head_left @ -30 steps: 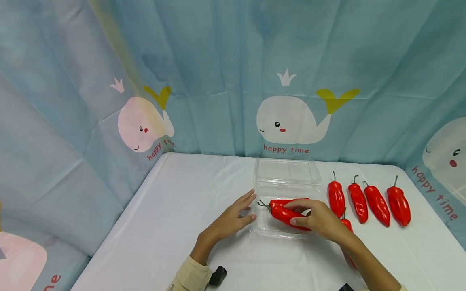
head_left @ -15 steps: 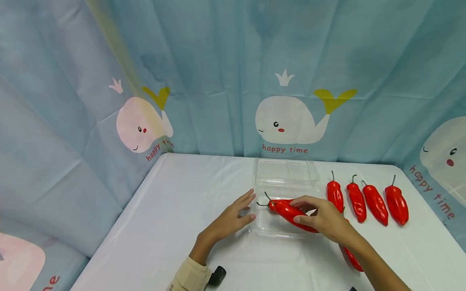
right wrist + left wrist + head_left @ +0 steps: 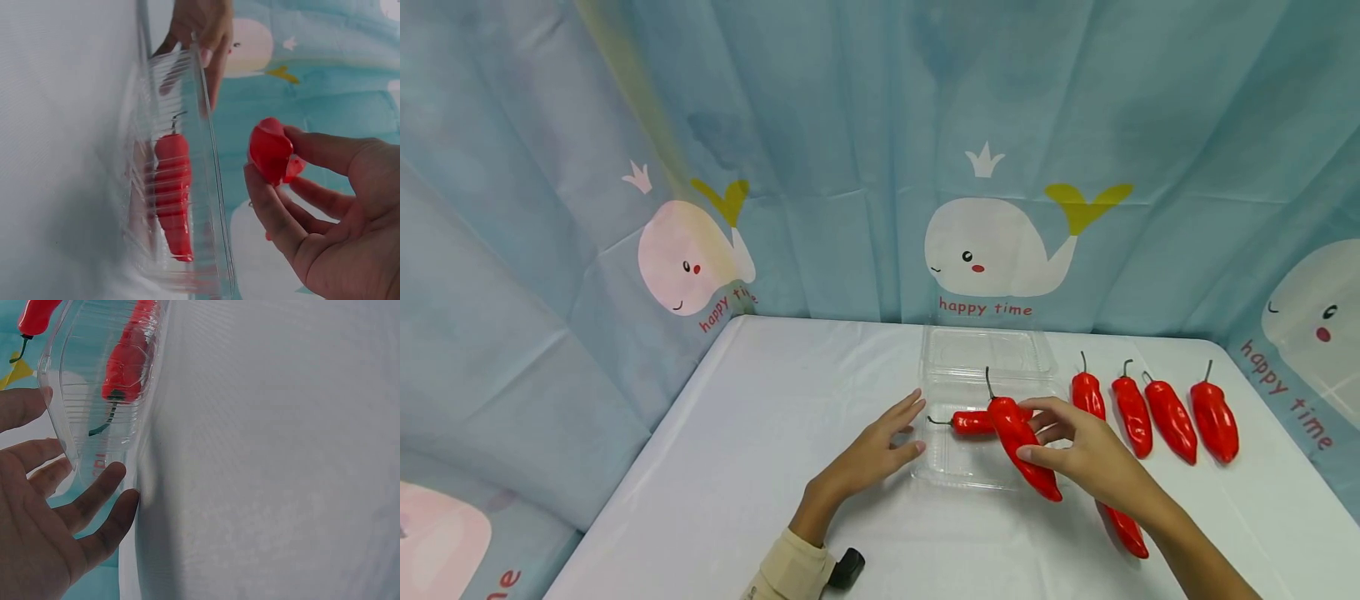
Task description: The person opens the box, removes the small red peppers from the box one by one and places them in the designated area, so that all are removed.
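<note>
A clear plastic clamshell box (image 3: pixel 943 471) stands on the table with its lid (image 3: pixel 988 352) folded back. One red chili pepper (image 3: pixel 972 423) lies crosswise inside, its stem toward the left; the right wrist view shows this pepper (image 3: pixel 174 197) through the box wall. My right hand (image 3: pixel 1086 454) pinches a second chili pepper (image 3: pixel 1018 442) between thumb and fingers, tilted over the box's right part with its stem up. At the box's left side, my left hand (image 3: pixel 872 458) has its fingers spread, and in the left wrist view its fingertips (image 3: pixel 115 472) are at the box wall.
Several red chili peppers (image 3: pixel 1168 421) lie in a row on the right of the white-covered table (image 3: pixel 775 400). Another pepper (image 3: pixel 1123 531) lies nearer, partly hidden by my right forearm. A blue curtain (image 3: pixel 850 167) with whale prints hangs behind the table.
My right hand has lifted its pepper from beside the other one and shifted it right, turning it from nearly level to steeply tilted. My left hand has stayed in place.
</note>
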The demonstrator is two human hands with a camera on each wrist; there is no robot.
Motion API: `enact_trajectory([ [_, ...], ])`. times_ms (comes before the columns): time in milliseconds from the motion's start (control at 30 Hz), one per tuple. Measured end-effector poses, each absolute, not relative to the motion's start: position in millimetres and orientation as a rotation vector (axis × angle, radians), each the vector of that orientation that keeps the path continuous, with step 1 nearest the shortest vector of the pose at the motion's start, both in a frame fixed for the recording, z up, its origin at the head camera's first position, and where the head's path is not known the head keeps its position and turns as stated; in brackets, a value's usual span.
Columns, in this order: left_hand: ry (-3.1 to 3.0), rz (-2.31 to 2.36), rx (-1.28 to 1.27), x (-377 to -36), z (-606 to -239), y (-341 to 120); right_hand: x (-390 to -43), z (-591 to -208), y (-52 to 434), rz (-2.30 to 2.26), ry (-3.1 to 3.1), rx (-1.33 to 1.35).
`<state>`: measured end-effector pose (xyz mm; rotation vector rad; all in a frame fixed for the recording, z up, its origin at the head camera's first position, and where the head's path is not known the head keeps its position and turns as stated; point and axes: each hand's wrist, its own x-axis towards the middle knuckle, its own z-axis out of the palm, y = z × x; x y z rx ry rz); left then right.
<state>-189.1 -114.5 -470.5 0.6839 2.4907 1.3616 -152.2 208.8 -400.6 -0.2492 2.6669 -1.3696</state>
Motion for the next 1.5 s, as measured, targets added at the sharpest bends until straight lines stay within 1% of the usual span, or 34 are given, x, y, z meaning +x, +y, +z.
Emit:
enact_trajectory([
  [233,2.502,1.355,0.689,-189,-471,-115,-149,-399,215,-1.368,2.676,-0.167],
  [900,2.503,1.346,0.691,-189,-471,-115,-136,-407,259,-1.315,2.774,-0.124],
  [1200,2.501,1.348,0.679,-189,-471,-114,-134,-414,281,-1.297,2.732,0.055],
  [1500,2.498,1.355,0.698,-189,-472,-115,-131,-425,301,-1.240,2.744,0.129],
])
